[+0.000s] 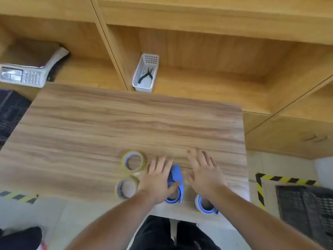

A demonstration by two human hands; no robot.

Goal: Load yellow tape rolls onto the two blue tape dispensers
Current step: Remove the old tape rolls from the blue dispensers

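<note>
- Two yellow tape rolls, both lying flat on the near-left part of the surface (108, 127): the far roll (133, 161) and the near roll (126, 188), just beside each other.
- Two blue tape dispensers near the front edge: the left dispenser (175, 184) and the right dispenser (205, 204), a bit apart. Neither has a yellow roll on it as far as I can see.
- Two bare hands. The left hand (158, 179) rests on the left dispenser, thumb over its blue ring, fingers spread flat rather than closed round it. The right hand (203, 172) is spread wide, palm down, over the wood just past the right dispenser; can't tell if it touches.
- One white basket (146, 73) on the shelf beyond, one pair of black pliers (146, 75) inside.
- One white scale (27, 73), far left.
- Surface is light wood grain. Wooden cubby shelving behind, pale floor with yellow-black hazard tape (259, 188), dark crate (306, 210) at right.
</note>
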